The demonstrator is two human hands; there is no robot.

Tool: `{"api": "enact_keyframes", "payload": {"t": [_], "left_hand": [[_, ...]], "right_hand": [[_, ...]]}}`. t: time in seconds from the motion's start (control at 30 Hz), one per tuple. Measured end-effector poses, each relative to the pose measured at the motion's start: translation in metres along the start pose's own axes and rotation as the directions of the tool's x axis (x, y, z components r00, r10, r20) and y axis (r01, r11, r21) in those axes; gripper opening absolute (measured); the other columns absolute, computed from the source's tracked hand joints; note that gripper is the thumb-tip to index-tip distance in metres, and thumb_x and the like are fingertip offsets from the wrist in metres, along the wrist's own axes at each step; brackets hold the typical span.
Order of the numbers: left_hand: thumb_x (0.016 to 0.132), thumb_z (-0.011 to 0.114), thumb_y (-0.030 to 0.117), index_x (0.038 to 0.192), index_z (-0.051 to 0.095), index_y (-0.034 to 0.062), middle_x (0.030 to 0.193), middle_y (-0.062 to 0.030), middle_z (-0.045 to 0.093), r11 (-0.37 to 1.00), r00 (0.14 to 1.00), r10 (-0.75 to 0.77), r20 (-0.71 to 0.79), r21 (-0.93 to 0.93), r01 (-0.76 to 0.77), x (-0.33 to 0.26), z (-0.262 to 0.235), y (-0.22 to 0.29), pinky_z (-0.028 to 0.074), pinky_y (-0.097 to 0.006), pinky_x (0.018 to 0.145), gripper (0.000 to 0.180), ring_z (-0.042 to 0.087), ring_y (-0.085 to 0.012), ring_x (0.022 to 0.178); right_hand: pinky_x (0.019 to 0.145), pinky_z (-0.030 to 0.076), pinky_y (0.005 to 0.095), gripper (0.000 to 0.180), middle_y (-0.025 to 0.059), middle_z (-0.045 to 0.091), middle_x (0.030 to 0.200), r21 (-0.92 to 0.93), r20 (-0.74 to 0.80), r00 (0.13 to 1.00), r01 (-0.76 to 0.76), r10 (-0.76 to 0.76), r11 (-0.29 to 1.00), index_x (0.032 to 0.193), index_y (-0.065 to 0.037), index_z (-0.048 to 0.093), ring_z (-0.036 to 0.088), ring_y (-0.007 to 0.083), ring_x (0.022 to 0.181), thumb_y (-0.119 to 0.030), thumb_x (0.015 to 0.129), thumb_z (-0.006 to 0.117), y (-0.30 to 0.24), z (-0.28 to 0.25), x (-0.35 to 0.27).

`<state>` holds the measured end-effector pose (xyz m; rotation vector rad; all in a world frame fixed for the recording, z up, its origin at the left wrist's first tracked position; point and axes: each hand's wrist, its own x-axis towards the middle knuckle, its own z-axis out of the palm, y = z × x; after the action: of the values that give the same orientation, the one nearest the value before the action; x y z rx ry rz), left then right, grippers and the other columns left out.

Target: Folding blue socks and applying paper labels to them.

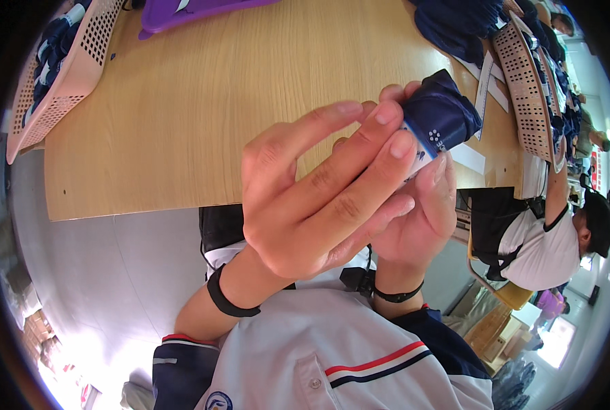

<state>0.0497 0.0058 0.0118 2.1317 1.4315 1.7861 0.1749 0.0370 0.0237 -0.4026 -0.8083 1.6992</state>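
Both hands are raised close to the camera at centre frame. The left hand (319, 198), fingers spread, presses its fingertips on a navy cloth roll (440, 116) with a white label; the right hand (418, 219) cups and grips the roll from below. Behind lies the wooden worktop (202, 102), a pink basket (66, 68) at upper left, another basket (523, 89) at upper right
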Motion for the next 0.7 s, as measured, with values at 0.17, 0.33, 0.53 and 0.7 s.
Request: {"api": "enact_keyframes", "payload": {"t": [0.17,0.33,0.53,0.7], "left_hand": [[0.077,0.081,0.01,0.108,0.075,0.004,0.116,-0.0156,0.072,1.0,1.0,-0.025,0.009,-0.006,0.025,0.017,-0.009,-0.006,0.049,-0.038,0.091,0.033,0.065,-0.0327,0.104],[0.07,0.084,-0.001,0.092,0.074,0.0044,0.102,-0.0122,0.074,0.823,0.889,-0.458,-0.005,-0.379,0.422,0.021,-0.015,0.006,0.052,-0.035,0.081,0.025,0.069,-0.0247,0.086],[0.066,0.085,0.001,0.096,0.077,0.0093,0.099,-0.0022,0.074,0.991,0.991,-0.09,-0.095,0.091,0.099,0.024,-0.024,-0.005,0.049,-0.033,0.076,0.032,0.066,-0.0213,0.087],[0.063,0.079,-0.005,0.093,0.077,0.0095,0.097,-0.0003,0.074,0.993,0.997,-0.015,-0.078,0.119,0.025,0.028,-0.028,-0.014,0.049,-0.035,0.076,0.033,0.063,-0.0213,0.086]], "right_hand": [[0.099,0.049,0.0392,0.052,0.0197,0.058,0.127,-0.102,-0.095,0.995,-0.008,-0.002,0.995,0.137,0.005,0.042,0.062,0.0279,0.114,-0.016,0.093,0.062,-0.007,0.004,-0.004],[0.106,0.046,0.0441,0.065,0.0188,0.053,0.135,-0.132,-0.022,0.999,0.026,-0.029,0.991,0.145,0.003,0.036,0.057,0.0292,0.122,-0.017,0.092,0.067,-0.004,-0.008,-0.015],[0.101,0.051,0.0427,0.065,0.0201,0.059,0.129,0.064,-0.219,0.976,0.022,-0.008,0.998,0.139,0.003,0.043,0.062,0.0307,0.117,-0.02,0.088,0.075,0.006,0.01,-0.017],[0.099,0.053,0.0425,0.065,0.0183,0.059,0.129,0.114,-0.254,0.967,0.037,-0.007,0.993,0.138,0.002,0.043,0.062,0.0294,0.116,-0.019,0.087,0.077,0.013,0.01,-0.019]]}}
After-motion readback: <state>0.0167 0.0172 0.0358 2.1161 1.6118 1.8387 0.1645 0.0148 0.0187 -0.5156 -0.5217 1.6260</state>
